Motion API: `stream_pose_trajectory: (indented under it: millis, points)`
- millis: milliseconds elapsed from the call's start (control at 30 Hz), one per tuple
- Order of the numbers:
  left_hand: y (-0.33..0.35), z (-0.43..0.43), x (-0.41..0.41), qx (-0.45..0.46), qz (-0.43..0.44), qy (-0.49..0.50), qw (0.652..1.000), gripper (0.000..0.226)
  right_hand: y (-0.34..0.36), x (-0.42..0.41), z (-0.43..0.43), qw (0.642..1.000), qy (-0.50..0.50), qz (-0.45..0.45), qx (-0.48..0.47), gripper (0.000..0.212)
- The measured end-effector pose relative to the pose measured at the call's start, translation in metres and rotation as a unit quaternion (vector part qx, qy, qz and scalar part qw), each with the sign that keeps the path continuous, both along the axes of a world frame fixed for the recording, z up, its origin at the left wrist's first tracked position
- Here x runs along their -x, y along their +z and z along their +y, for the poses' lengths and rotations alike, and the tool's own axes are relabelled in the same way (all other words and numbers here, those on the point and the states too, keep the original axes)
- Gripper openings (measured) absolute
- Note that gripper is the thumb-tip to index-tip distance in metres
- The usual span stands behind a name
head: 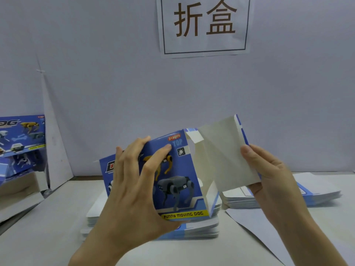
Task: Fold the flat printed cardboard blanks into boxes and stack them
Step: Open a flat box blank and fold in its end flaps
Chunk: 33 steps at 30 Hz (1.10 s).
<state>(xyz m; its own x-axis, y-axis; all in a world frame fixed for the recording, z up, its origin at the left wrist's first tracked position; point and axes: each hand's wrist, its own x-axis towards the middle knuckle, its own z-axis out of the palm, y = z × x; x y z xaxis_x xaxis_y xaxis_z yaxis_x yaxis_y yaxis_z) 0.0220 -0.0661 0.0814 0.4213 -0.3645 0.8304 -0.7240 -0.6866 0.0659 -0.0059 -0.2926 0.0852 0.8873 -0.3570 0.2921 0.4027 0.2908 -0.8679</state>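
I hold a blue printed cardboard blank with robot dogs and a yellow "FUNNY MOVING DOG" strip, partly opened above the table. My left hand grips its printed front panel, thumb under the bottom edge and fingers over the top. My right hand holds the plain white inner panel at its right edge, thumb on the inside. Under it lies a stack of flat blanks. A second stack of flat blanks lies to the right, partly behind my right hand.
Folded boxes with the same print stand at the far left beside a leaning white board. A paper sign with two characters hangs on the grey wall. A white sheet lies on the table at the right.
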Motion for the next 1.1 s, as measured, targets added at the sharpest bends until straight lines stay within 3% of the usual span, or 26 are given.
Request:
stream_pose_trajectory:
  millis: [133, 300, 433, 600, 767, 1000, 1100]
  points:
    - [0.014, -0.002, 0.000, 0.055, 0.070, 0.005, 0.996, 0.104, 0.000, 0.001, 0.000, 1.000, -0.009, -0.008, -0.003, 0.022]
    - [-0.007, -0.003, 0.007, 0.004, 0.023, 0.011, 1.000, 0.108, 0.000, 0.003, 0.009, 0.996, 0.077, -0.051, -0.004, 0.039]
    - [-0.010, -0.007, 0.006, 0.009, 0.028, 0.023, 0.999, 0.106, -0.003, 0.006, 0.023, 0.988, -0.033, -0.098, 0.115, 0.033]
    - [-0.014, -0.016, 0.010, 0.007, 0.016, 0.029, 0.999, 0.104, -0.002, 0.017, 0.044, 0.972, 0.005, -0.163, 0.170, 0.033]
    - [-0.015, -0.018, 0.012, 0.011, 0.020, 0.042, 0.999, 0.104, -0.008, 0.018, 0.056, 0.971, 0.040, -0.151, 0.183, 0.043]
    - [-0.016, -0.017, 0.011, 0.012, 0.036, 0.040, 0.998, 0.105, -0.011, 0.016, 0.055, 0.967, 0.019, -0.154, 0.204, 0.034]
    - [-0.016, -0.018, 0.010, 0.019, 0.030, 0.042, 0.998, 0.104, -0.015, 0.016, 0.057, 0.958, 0.023, -0.156, 0.240, 0.041]
